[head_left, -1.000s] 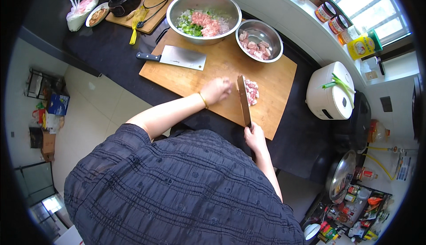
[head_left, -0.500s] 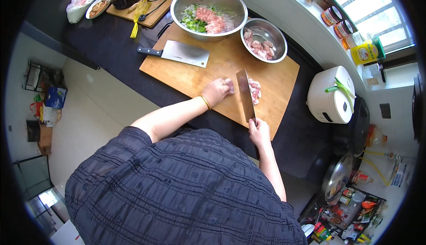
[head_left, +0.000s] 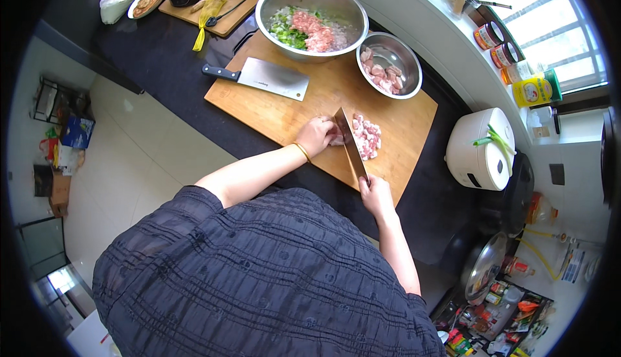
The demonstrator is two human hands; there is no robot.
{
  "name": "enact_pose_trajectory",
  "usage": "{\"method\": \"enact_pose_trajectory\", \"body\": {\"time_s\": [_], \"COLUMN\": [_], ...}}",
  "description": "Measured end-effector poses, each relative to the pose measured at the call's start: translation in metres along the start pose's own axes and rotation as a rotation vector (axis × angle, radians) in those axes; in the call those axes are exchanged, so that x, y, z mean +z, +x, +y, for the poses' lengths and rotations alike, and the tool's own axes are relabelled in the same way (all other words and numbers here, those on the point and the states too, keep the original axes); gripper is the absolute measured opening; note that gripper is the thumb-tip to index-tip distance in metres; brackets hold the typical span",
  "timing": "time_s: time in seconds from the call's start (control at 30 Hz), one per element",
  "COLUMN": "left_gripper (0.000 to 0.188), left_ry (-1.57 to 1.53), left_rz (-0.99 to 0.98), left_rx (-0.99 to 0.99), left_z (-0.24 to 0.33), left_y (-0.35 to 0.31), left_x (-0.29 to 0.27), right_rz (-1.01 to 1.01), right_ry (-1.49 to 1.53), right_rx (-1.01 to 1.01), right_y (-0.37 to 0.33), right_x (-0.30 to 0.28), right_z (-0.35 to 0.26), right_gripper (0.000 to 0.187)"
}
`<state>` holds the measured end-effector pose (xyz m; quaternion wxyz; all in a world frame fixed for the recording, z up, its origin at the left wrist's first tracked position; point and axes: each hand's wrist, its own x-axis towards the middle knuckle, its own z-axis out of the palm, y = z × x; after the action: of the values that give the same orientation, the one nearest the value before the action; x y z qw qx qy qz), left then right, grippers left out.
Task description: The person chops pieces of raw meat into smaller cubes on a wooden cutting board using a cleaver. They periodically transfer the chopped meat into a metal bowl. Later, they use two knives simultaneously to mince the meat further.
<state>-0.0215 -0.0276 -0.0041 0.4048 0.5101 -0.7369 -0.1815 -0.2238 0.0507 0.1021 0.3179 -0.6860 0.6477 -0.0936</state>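
Right hand: grip clamped on cleaver handle, blade down in pink meat near cutting board's right edge. Left hand: fingers curled, steadying meat. Step: chopping, midway. Next cut needs fingertips tucked clear.

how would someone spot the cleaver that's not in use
Start at the big wooden cutting board on the dark counter. The spare cleaver lies flat near its far left edge, below the large steel bowl. Unlike the cleaver in the right hand, nobody touches it.
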Motion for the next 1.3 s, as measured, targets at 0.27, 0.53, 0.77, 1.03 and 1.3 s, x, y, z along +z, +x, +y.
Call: {"method": "enact_pose_trajectory", "body": {"time_s": [0.27, 0.53, 0.77, 1.03, 1.3], "left_gripper": [0.014, 0.020, 0.020, 0.014, 0.015], "left_ry": [0.014, 0.206, 0.179, 0.081, 0.114], "left_rz": [-0.058, -0.049, -0.045, -0.077, -0.093], "left_rx": [0.254, 0.414, 0.400, 0.346, 0.357], "left_z": [0.021, 0.010, 0.013, 0.013, 0.010], "left_y": [-0.003, -0.015, -0.015, -0.011, -0.012], "left_x": [-0.027, -0.012, -0.014, -0.013, -0.013], "right_rz": [-0.036, -0.025, -0.097, -0.137, 0.068], "right_ry": [0.052, 0.021, -0.122, -0.174, -0.142], "right_rx": [0.132, 0.079, 0.053, -0.033, -0.218], "right_y": [-0.024, -0.022, -0.011, 0.012, 0.063], "right_x": [-0.005, -0.016, -0.021, -0.018, 0.020], "right_z": [-0.002, -0.017, -0.013, -0.015, -0.035], "right_gripper": [0.024, 0.024, 0.023, 0.020, 0.020]}}
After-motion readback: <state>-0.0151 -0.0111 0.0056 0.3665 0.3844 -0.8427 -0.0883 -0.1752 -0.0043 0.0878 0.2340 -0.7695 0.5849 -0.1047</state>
